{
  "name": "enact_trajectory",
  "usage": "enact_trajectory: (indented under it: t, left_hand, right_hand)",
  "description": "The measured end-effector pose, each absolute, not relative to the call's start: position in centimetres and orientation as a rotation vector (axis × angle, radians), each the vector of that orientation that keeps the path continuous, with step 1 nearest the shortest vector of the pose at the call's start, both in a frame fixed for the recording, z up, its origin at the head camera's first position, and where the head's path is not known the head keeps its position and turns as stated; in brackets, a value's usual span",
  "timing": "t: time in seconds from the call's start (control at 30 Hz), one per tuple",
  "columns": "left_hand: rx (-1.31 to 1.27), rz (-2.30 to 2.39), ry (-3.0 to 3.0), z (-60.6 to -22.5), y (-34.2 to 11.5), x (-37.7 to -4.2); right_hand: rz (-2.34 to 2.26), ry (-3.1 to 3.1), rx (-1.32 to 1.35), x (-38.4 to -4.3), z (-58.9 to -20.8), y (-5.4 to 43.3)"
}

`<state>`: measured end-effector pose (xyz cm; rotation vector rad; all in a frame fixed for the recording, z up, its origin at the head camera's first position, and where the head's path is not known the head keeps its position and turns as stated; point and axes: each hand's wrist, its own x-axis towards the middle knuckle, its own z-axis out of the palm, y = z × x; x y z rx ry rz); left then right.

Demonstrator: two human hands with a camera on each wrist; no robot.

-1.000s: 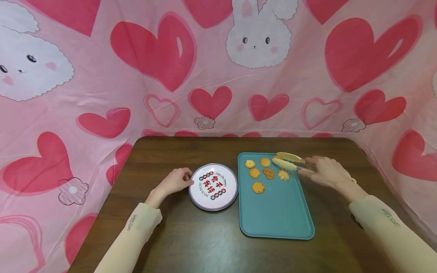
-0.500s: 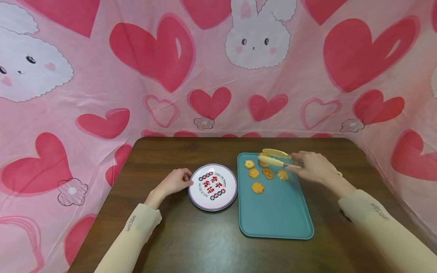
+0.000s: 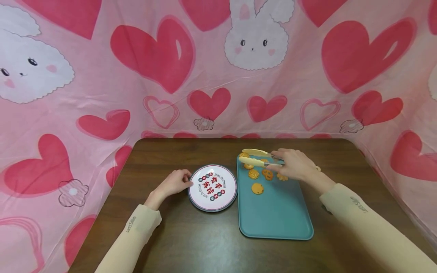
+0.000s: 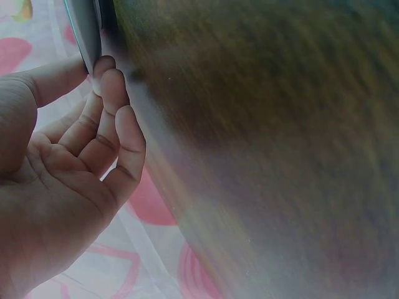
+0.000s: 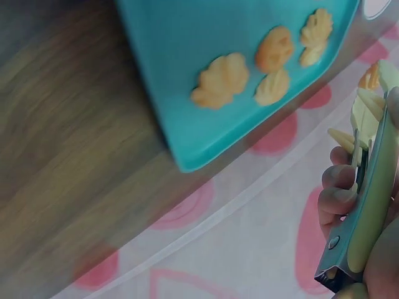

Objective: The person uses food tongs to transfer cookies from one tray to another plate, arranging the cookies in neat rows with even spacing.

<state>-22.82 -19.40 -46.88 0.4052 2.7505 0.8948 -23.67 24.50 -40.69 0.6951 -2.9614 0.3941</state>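
Note:
My left hand (image 3: 175, 182) pinches the rim of a white round plate (image 3: 201, 201) with red lettering, thumb above and fingertips below, as the left wrist view shows. My right hand (image 3: 296, 163) grips metal food tongs (image 3: 252, 162) with cream-coloured tips. Between those tips is a golden cookie (image 5: 370, 76), raised over the far left corner of a teal tray (image 3: 276, 212). On the tray lie a swirled cookie (image 3: 253, 174), a pretzel-shaped cookie (image 3: 268, 174), a flat round cookie (image 3: 257, 188) and others partly hidden by the tongs and right hand.
Plate and tray sit side by side on a dark wooden table (image 3: 177, 239), the plate left of the tray. A pink cloth (image 3: 218, 68) with hearts and rabbits hangs behind the table and along both sides.
My right hand has carried the tongs leftward from the tray's far right corner to its far left corner, a cookie in the tips. My left hand has stayed at the plate.

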Motion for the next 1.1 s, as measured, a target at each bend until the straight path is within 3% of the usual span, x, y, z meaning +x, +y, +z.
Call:
enact_trajectory:
  t: [1.1]
  left_hand:
    - [0.416,0.922,2.740,-47.1,-19.6,-22.8]
  right_hand:
    - [0.451,-2.984,0.915,-24.4,-43.8,13.7]
